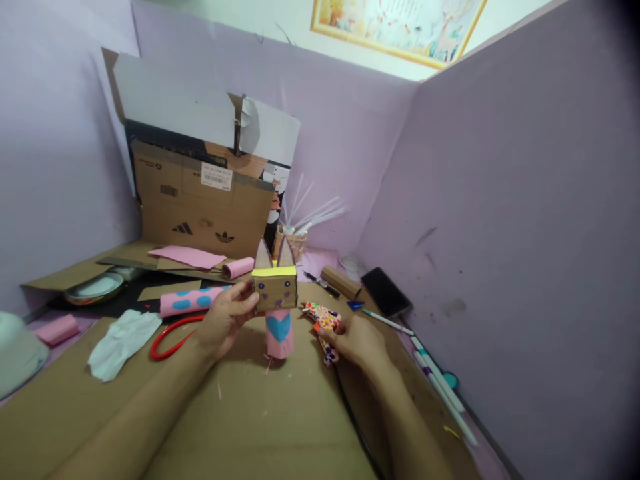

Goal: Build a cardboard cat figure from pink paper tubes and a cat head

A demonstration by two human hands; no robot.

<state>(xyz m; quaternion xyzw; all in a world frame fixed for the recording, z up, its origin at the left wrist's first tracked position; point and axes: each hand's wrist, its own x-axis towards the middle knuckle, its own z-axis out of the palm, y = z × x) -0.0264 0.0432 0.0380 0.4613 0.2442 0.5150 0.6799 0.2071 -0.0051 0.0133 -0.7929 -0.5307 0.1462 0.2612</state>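
Note:
A small cardboard animal figure (275, 293) stands upright in front of me. It has a box head, pointed ears, a yellow strip on top and a pink tube body with a blue heart. The thumb and fingers of my left hand (226, 319) grip its head from the left side. To the right lies a flower-patterned glue gun (324, 315) with an orange trigger and a black cord trailing toward me. My right hand (361, 341) closes around the glue gun near its trigger and handle; some of the fingers are hidden.
Red-handled scissors (173, 339), white tissue (125, 341) and a pink tube with blue spots (185, 301) lie at left. Behind stand a large cardboard box (205, 200) and a cup of glue sticks (295, 243). A phone (385, 292) and markers (437, 373) line the right wall.

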